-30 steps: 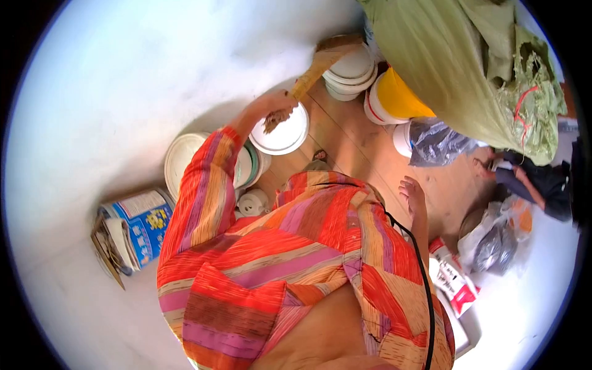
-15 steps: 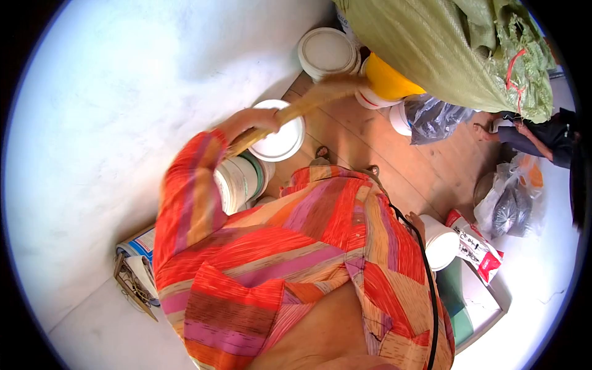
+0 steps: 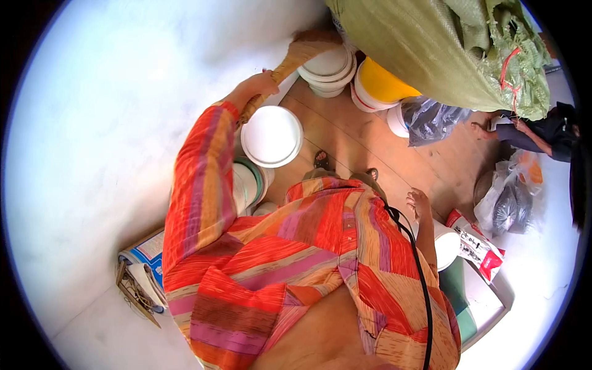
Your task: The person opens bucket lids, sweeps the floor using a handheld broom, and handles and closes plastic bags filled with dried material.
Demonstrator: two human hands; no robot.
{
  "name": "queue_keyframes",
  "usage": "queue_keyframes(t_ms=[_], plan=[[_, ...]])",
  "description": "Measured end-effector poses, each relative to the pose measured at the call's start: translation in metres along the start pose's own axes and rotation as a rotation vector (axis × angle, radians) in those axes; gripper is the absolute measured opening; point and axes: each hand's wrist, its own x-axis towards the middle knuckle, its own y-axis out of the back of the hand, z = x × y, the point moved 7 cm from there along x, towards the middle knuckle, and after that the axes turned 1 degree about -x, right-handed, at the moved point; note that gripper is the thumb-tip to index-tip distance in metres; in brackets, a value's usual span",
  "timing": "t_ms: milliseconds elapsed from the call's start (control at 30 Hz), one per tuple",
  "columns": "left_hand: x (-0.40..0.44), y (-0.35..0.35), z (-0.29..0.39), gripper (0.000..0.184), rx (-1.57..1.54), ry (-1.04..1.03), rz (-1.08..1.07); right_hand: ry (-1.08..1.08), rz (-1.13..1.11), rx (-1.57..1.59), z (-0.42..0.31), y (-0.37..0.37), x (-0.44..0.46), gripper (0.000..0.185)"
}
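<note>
My left hand [image 3: 261, 85] is wrapped round the handle of a straw-coloured hand broom [image 3: 296, 55]. The broom slants up and to the right, its brown bristle end against the wall beside a stack of white lidded buckets [image 3: 328, 65]. Just below that hand stands a bucket with a round white lid [image 3: 272, 136]. My right hand [image 3: 419, 205] hangs low over the floor, fingers loosely bent and apart with nothing in them, close to a white tub [image 3: 445, 245].
A large green woven sack [image 3: 419, 55] bulges in at the upper right, by a yellow-topped bucket [image 3: 381, 83] and a dark plastic bag [image 3: 431, 120]. Another person [image 3: 549, 132] is at the far right. A blue-and-white packet [image 3: 147, 254] lies lower left.
The broom has swung from the bucket stack to the right and back up to the wall, with my left hand rising. My right hand shows again beside the white tub. The view has shifted.
</note>
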Motion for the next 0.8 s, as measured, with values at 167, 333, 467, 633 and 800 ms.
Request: queue_keyframes(t_ms=[167,333,467,633,800], plan=[[-0.014,-0.055,0.038,0.056,0.250,-0.118,-0.285,-0.003,0.034,0.052,0.016,0.006,-0.016,0.032],[-0.125,-0.058,-0.013,0.063,0.054,-0.067,-0.463,-0.135,0.047,0.116,0.069,0.015,-0.005,0.032],[-0.181,-0.049,-0.016,0.062,-0.018,-0.092,-0.427,-0.112,-0.003,0.154,0.061,0.008,0.014,0.027],[-0.141,-0.049,-0.010,0.062,-0.162,0.060,-0.261,-0.010,-0.053,-0.027,-0.010,-0.019,0.031,0.031],[-0.083,-0.106,0.016,0.069,-0.203,0.043,-0.285,0.075,-0.048,-0.085,-0.056,-0.038,0.022,0.033]])
